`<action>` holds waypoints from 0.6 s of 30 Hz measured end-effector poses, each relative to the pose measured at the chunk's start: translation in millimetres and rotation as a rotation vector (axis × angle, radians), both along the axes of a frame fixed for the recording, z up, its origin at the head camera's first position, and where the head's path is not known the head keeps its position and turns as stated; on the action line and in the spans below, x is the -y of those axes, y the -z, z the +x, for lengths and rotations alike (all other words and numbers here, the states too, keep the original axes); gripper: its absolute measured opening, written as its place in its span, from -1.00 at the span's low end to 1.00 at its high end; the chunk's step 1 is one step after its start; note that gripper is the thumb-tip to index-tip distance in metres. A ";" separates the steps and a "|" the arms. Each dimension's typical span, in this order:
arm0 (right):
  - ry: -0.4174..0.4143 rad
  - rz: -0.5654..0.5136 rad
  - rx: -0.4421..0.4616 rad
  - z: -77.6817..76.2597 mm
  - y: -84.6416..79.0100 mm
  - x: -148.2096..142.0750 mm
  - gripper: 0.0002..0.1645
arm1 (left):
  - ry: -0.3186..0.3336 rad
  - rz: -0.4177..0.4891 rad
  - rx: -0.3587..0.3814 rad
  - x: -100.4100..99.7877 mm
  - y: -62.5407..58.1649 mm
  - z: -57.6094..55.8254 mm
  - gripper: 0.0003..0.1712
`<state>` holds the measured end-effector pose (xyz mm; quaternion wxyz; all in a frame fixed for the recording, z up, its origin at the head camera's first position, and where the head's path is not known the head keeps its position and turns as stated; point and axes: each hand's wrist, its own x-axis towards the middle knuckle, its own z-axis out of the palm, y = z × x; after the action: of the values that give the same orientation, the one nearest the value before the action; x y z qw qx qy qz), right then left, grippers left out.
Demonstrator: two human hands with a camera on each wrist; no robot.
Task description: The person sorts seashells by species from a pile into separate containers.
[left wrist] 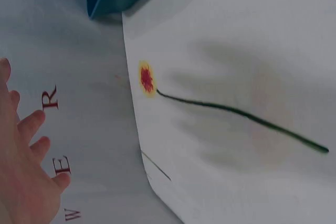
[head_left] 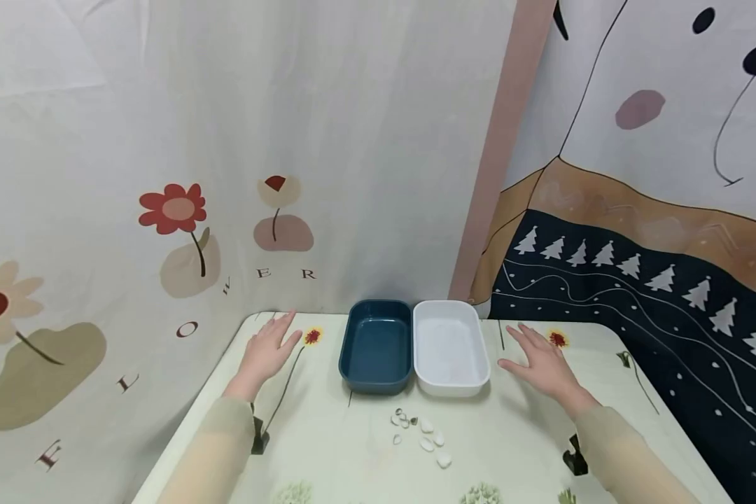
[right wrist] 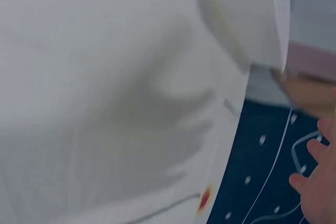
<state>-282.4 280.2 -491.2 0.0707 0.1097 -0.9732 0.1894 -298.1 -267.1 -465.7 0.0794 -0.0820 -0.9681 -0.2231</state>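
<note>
A dark teal rectangular dish (head_left: 375,385) and a white one (head_left: 453,389) stand side by side at the back of the table. In front of them lie small shell-like or pebble-like pieces: several white ones (head_left: 444,460) and several smaller greyish ones (head_left: 397,439). Left of the teal dish my left hand (head_left: 267,353) hovers over the table, fingers spread and holding nothing. My right hand (head_left: 544,365) is held out to the right of the white dish, also with extended fingers and nothing in it. Both wrist views show the hands (left wrist: 26,171) (right wrist: 317,184) apart from the dishes.
A pale cloth (head_left: 327,455) printed with flowers covers the table. A light curtain (head_left: 365,175) hangs behind and to the left, and a dark tree-patterned cloth (head_left: 605,280) hangs along the right side.
</note>
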 end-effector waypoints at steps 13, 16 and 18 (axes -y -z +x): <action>-0.209 -0.207 -0.125 40.4 10.8 58.8 -0.40 | 0.055 0.325 0.183 -50.1 9.6 -7.9 -0.36; -0.259 -0.229 -0.124 48.0 14.8 71.0 -0.49 | 0.038 0.366 0.202 -56.4 17.6 -8.4 -0.39; -0.289 -0.239 -0.110 51.5 17.6 77.7 -0.52 | 0.029 0.382 0.204 -60.0 22.8 -8.7 -0.41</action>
<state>-231.0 202.5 -508.8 0.1084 0.2494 -0.9125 0.3055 -306.8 -207.2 -488.6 -0.0078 -0.0563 -0.9099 -0.4108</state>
